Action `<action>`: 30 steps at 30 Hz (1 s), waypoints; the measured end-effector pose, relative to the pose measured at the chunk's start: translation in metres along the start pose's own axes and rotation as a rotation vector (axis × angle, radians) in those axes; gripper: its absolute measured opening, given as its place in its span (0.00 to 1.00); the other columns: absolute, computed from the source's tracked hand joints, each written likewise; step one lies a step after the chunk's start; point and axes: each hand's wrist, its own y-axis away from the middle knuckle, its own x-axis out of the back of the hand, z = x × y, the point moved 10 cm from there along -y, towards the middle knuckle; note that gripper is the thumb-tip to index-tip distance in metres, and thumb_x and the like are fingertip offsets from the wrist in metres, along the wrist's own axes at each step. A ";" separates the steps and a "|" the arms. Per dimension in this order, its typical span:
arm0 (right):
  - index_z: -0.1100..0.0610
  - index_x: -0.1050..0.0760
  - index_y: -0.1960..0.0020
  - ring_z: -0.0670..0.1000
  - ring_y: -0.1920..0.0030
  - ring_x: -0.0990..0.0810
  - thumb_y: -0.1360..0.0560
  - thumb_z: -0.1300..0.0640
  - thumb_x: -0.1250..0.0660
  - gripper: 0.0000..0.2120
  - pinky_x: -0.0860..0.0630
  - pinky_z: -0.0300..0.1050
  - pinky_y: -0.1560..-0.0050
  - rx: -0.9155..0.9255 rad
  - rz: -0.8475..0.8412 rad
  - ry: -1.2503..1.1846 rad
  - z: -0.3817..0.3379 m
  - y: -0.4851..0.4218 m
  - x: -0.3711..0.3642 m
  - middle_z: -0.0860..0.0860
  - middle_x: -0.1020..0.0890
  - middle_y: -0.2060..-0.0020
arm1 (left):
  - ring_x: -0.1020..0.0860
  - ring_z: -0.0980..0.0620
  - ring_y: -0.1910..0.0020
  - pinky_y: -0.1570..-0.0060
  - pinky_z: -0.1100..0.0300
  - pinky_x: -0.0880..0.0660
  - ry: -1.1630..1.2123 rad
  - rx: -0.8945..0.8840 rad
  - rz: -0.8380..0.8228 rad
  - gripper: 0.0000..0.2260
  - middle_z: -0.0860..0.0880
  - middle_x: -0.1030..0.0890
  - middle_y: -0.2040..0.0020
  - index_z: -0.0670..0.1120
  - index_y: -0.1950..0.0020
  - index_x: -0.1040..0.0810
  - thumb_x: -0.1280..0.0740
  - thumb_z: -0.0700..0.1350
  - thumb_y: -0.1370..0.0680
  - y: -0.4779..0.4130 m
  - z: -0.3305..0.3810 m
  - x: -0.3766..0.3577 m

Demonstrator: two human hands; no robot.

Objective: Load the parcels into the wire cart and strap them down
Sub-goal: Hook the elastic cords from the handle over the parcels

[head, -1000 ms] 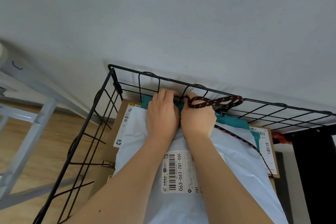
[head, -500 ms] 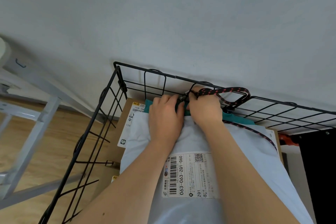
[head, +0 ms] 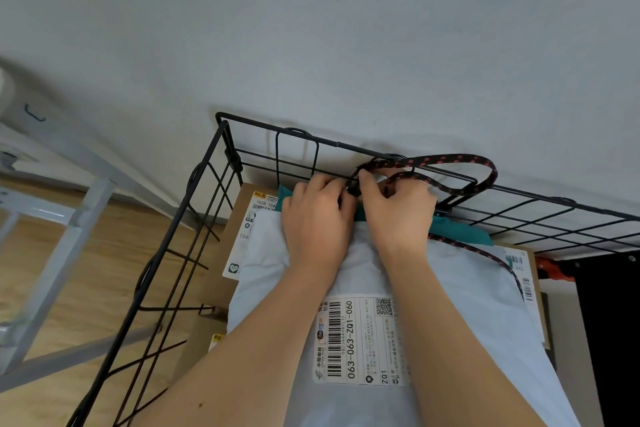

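over the last second both hands climb from the far edge of the teal parcel (head: 464,232) up to the far panel of the wire cart (head: 337,144). the right hand (head: 398,218) now pinches the cord (head: 450,159) right at the wire, and the left hand (head: 315,218) follows, its curled fingertips meeting the cord's black end beside the right thumb. the cord's loop, earlier flat and short just right of the right hand, is wider now, lifts above the cart's top rail and reaches further right. the view itself tips up slightly.
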 end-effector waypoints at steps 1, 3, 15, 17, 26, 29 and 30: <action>0.56 0.40 0.78 0.57 0.71 0.32 0.27 0.48 0.31 0.28 0.36 0.46 0.66 0.030 0.001 0.012 -0.003 0.001 -0.001 0.52 0.33 0.80 | 0.25 0.44 0.63 0.65 0.57 0.35 0.000 -0.002 0.001 0.15 0.49 0.20 0.62 0.48 0.59 0.18 0.44 0.50 0.27 0.000 0.000 0.000; 0.60 0.34 0.77 0.61 0.70 0.28 0.27 0.46 0.34 0.26 0.31 0.49 0.66 0.059 0.006 -0.013 -0.005 0.003 -0.001 0.58 0.26 0.78 | 0.26 0.45 0.63 0.65 0.58 0.37 0.008 -0.002 0.005 0.15 0.50 0.20 0.63 0.48 0.60 0.19 0.44 0.50 0.27 0.000 -0.001 0.001; 0.70 0.27 0.75 0.62 0.76 0.27 0.27 0.52 0.30 0.25 0.30 0.49 0.71 0.157 0.135 -0.112 -0.001 0.002 0.007 0.61 0.24 0.79 | 0.26 0.46 0.65 0.66 0.59 0.38 -0.017 0.013 0.016 0.09 0.49 0.23 0.66 0.47 0.61 0.17 0.36 0.47 0.28 -0.001 -0.003 -0.001; 0.69 0.29 0.76 0.62 0.76 0.27 0.28 0.51 0.30 0.26 0.30 0.50 0.72 0.190 0.127 -0.118 -0.005 0.004 0.006 0.61 0.25 0.80 | 0.26 0.46 0.65 0.66 0.58 0.38 -0.041 0.000 0.008 0.11 0.49 0.23 0.66 0.48 0.61 0.17 0.38 0.49 0.27 -0.001 -0.002 -0.001; 0.69 0.30 0.76 0.62 0.77 0.29 0.30 0.41 0.41 0.31 0.31 0.53 0.71 0.159 0.256 -0.194 0.006 0.004 0.014 0.60 0.26 0.81 | 0.26 0.45 0.64 0.65 0.57 0.35 0.007 0.042 0.003 0.10 0.48 0.22 0.65 0.47 0.58 0.16 0.37 0.46 0.28 -0.001 -0.006 -0.001; 0.60 0.40 0.81 0.58 0.82 0.36 0.30 0.46 0.34 0.29 0.37 0.44 0.77 0.153 0.269 -0.107 0.008 -0.001 0.016 0.53 0.33 0.85 | 0.25 0.45 0.63 0.63 0.57 0.32 0.043 0.056 0.000 0.09 0.48 0.21 0.64 0.47 0.57 0.16 0.35 0.46 0.28 -0.002 -0.003 -0.003; 0.54 0.46 0.81 0.54 0.82 0.41 0.31 0.49 0.31 0.30 0.43 0.39 0.77 0.164 0.268 -0.079 0.007 -0.002 0.015 0.48 0.39 0.86 | 0.25 0.45 0.63 0.63 0.57 0.32 0.052 0.059 0.000 0.08 0.48 0.21 0.63 0.47 0.57 0.16 0.35 0.45 0.29 -0.002 -0.002 -0.003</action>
